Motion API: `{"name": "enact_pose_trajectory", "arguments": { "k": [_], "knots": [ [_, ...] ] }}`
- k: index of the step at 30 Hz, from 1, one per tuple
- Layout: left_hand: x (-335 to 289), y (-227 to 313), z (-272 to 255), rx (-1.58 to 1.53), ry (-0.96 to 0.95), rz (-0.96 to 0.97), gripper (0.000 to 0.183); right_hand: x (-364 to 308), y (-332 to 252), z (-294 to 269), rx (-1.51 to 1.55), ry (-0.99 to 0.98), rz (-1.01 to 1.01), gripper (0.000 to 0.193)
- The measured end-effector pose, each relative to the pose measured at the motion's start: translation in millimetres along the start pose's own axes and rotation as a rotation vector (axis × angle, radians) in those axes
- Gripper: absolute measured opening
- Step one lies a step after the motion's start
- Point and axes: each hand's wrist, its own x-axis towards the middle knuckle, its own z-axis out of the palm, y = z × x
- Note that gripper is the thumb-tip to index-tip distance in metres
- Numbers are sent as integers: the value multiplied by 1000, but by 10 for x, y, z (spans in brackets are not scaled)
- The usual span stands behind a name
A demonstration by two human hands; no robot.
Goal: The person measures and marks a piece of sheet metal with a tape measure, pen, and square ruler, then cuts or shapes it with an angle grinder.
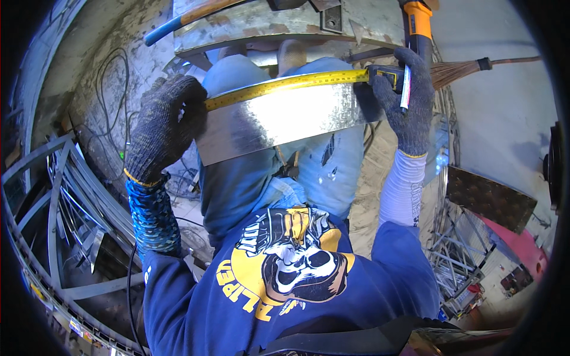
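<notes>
A shiny rectangular piece of sheet metal (255,132) lies across my thighs. Along its far edge runs the yellow blade of a tape measure (291,83), pulled out from left to right. My left hand (163,121), in a dark knitted glove, is closed at the sheet's left end, on the blade's end; its fingertips are partly hidden. On the other side my right hand (414,113), gloved alike, grips the dark tape measure case (387,77) at the sheet's right end. A white marker pen (406,89) is also tucked in the right fingers, pointing toward me.
In front stands a metal-topped bench (255,29) with a blue-ended handle (163,31) on it. An orange-and-black tool (418,24) and a broom (457,71) are beyond my right hand. Metal strips and a frame (56,219) fill the left; cables (113,89) lie on the floor.
</notes>
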Motion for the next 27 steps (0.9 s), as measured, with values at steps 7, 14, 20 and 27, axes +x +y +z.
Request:
{"name": "enact_pose_trajectory", "arguments": {
  "k": [7,14,20,27],
  "knots": [
    [27,33,-12,0,-36,-84,9,5,167,-100,75,-36,35,50],
    [0,-52,-33,-80,-20,56,10,78,24,-169,36,-146,64,41],
    [-10,-136,-1,-16,15,93,13,81,-120,-71,-30,-157,-20,44],
    [-51,-162,-18,-49,-49,77,6,126,-103,-72,89,-187,54,42]
  ]
}}
